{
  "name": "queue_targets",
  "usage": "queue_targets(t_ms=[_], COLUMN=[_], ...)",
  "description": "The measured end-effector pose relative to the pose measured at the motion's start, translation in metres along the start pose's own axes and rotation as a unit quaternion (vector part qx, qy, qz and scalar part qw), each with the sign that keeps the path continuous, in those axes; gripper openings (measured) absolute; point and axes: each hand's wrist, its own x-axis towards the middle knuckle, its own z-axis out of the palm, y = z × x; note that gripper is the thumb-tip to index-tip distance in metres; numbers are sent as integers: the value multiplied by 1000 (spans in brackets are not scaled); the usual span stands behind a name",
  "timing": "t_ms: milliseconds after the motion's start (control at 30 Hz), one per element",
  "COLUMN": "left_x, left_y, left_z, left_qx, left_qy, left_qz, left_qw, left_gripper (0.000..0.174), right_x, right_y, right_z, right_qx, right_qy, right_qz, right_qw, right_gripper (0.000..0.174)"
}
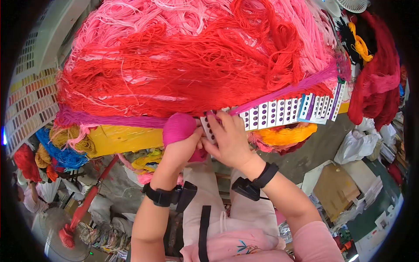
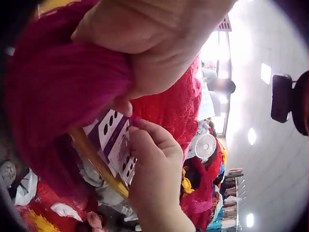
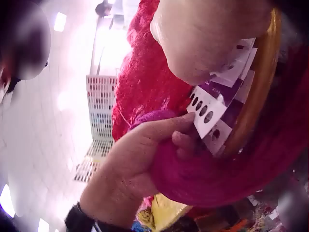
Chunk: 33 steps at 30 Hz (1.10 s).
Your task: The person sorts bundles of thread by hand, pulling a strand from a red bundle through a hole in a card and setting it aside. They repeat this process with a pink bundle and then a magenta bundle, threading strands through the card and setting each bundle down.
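A thick magenta hank of yarn [image 1: 179, 127] hangs at the front of a yarn-covered surface, and my left hand [image 1: 185, 146] grips it. In the right wrist view the left thumb reaches the edge of a white colour card [image 3: 208, 112] with a row of dark dots. My right hand [image 1: 228, 139] is close beside the left, its fingers and thumb around the leftmost card, partly hiding it. Seen from the left wrist, the right fingertips [image 2: 140, 126] meet just over the cards, by a small magenta bit. More dotted cards [image 1: 273, 114] stand in a row to the right.
Red yarn [image 1: 183, 74] and pink yarn [image 1: 144, 17] are heaped behind the hands. A yellow edge [image 1: 126, 139] runs along the front. Shade charts [image 1: 32, 98] stand at left, and dark red hanks [image 1: 375, 83] hang at right. A floor fan [image 1: 65, 236] stands lower left.
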Motion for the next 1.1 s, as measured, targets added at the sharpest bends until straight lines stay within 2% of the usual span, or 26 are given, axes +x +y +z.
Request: queue_targets(t_ms=[33, 100, 200, 267, 367, 433, 500, 567, 633, 700, 733, 800, 833, 900, 933, 967, 1033, 1067, 1100], left_x=[2, 6, 12, 10, 3, 0, -3, -1, -1, -9, -14, -22, -19, -7, -1, 0, 1, -1, -10], left_y=[0, -4, -13, -8, 0, 1, 3, 0, -3, -5, -3, 3, 5, 11, 8, 8, 8, 2, 5], left_z=[-1, -2, 4, 5, -12, -32, -28, -24, -24, -33, -37, -43, -41, -26, -13, -8, -1, -11, -21], left_qx=[-42, -49, -56, -56, 14, -189, -141, -26, -64, -195, -194, -382, -380, -192, -50, -51, 149, 101, 29], left_qy=[-36, -40, -37, -26, -27, -15, 14, 41, 45, -44, -44, -188, -187, -194, -133, -134, -44, -19, 28], left_qz=[-3, -2, -1, -1, -6, -15, -10, -33, -5, 0, 0, -27, -28, -52, -15, -15, 24, 61, 16], left_qw=[998, 998, 998, 998, 1000, 982, 990, 998, 997, 980, 980, 904, 905, 961, 990, 990, 988, 993, 999], left_gripper=[7, 8, 9, 9, 9, 8, 8, 9, 11, 15, 15, 22, 22, 28, 24, 24, 19, 12, 12], right_x=[1, 0, 0, 4, 4, 0, -2, -1, -1, 2, 2, 0, -2, -4, -4, -3, 0, 4, 6], right_y=[-5, -3, 9, 11, 11, 14, 14, 12, 10, 6, 7, 11, 12, 14, 15, 16, 15, 10, 6], right_z=[-2, -4, -4, -4, -4, -3, 2, 3, -2, -7, -6, -1, 1, 3, 5, 7, 7, 7, 7], right_qx=[-26, -18, 58, 155, 173, 174, 152, 140, 120, 108, 108, 97, 98, 270, 269, 271, 268, 188, 106], right_qy=[-27, -39, -38, -54, -18, -25, -35, -35, -35, -45, -45, -41, -39, -30, -29, -1, 25, 4, -17], right_qz=[6, 15, 8, 71, 98, 102, 81, 78, 82, 71, 72, 57, 59, 139, 139, 134, 130, 113, 96], right_qw=[999, 999, 998, 984, 980, 979, 984, 986, 989, 991, 991, 993, 993, 952, 953, 953, 954, 976, 990], right_gripper=[33, 34, 34, 32, 31, 32, 33, 33, 33, 27, 27, 24, 24, 24, 24, 25, 26, 28, 30])
